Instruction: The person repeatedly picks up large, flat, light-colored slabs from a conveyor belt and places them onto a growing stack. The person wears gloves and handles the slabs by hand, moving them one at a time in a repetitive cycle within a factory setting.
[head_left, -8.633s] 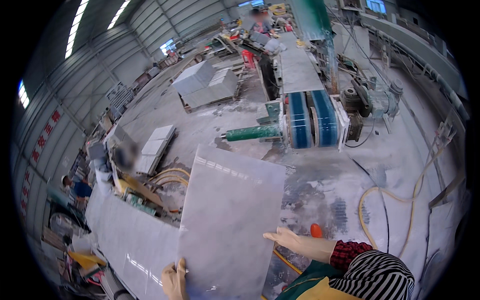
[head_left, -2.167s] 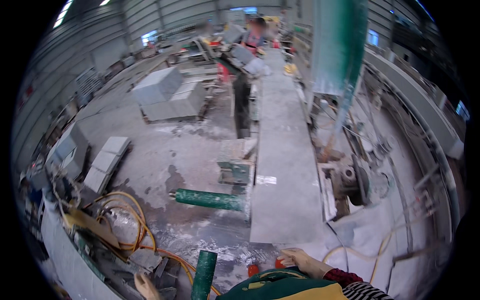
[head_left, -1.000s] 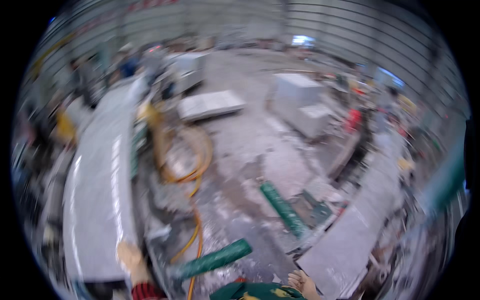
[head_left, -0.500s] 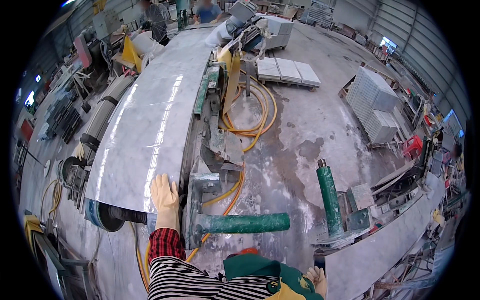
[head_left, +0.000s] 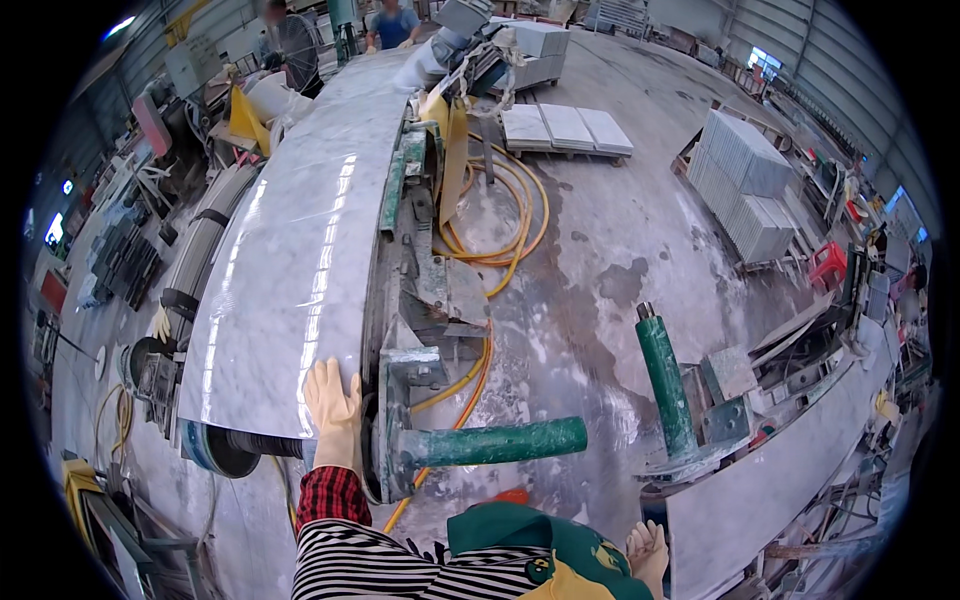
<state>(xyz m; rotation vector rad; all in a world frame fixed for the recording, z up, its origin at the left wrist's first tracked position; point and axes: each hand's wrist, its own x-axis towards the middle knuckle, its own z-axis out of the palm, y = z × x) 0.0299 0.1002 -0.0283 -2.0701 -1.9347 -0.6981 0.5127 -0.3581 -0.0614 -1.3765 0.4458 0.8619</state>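
Note:
My left hand (head_left: 332, 408), in a cream rubber glove, lies flat with fingers stretched on the near end of a long, glossy, white-grey stone slab (head_left: 285, 260). It is by the slab's right edge. The slab rests on a roller machine; a black-and-blue roller (head_left: 225, 447) shows under its near end. Beside my left hand a green steel bar (head_left: 500, 441) sticks out to the right from the frame. My right hand (head_left: 647, 550), also gloved, hangs low at the lower right with fingers loosely bent and nothing visible in them. Nearby stands another pale slab (head_left: 770, 500).
An upright green post (head_left: 666, 385) stands at the right. Yellow-orange hoses (head_left: 530, 235) coil on the floor beside the machine. Pale tiles (head_left: 565, 128) and stacked slabs (head_left: 735, 185) stand farther off. One person (head_left: 393, 27) is at the slab's far end.
The view has shifted slightly. The slab seems a little farther right and nearer relative to the picture's edge; my left hand stays flat on it. More of my right hand shows, a little higher.

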